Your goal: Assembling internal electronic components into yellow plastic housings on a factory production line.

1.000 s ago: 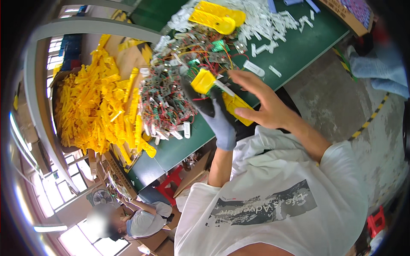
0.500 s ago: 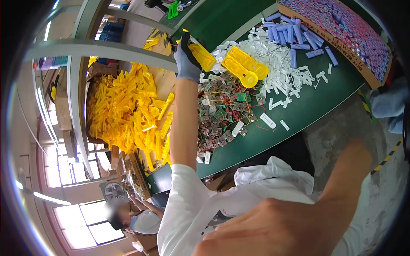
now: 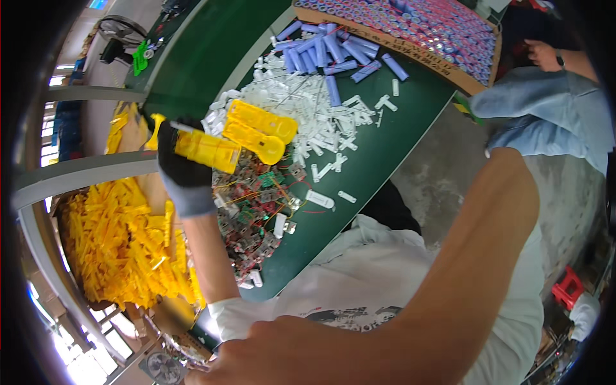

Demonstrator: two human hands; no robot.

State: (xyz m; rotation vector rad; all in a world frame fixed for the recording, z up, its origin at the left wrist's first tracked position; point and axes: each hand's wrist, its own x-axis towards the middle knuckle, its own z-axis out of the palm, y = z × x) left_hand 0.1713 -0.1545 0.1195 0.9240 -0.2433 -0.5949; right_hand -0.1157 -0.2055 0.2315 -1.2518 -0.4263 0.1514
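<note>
My left hand point(image 3: 185, 168), in a grey and black glove, is closed on a yellow plastic casing point(image 3: 208, 151) with a thin wire at its end. Just right of it, two yellow casing halves point(image 3: 255, 131) lie on the heap of white plastic parts. Below them spreads a pile of small circuit boards and metal pieces point(image 3: 256, 199) with red and yellow wires. My bare right hand point(image 3: 276, 353) is close to the camera at the lower edge, in front of my shirt. Its fingers are cut off or blurred, so I cannot see whether it holds anything.
Purple cylindrical cells point(image 3: 330, 48) lie loose behind the white parts point(image 3: 295, 106) on the green table point(image 3: 385, 154). A cardboard box point(image 3: 475, 86) of cells stands at the far edge. Left, a grey frame bar point(image 3: 83, 179) crosses above a yellow parts heap point(image 3: 122, 250). Another person's hand point(image 3: 542, 56) shows right.
The view has turned, so the table sits farther left. My right hand has swung leftward across my body. The casing in my left hand now lies more level, beside the two halves.
</note>
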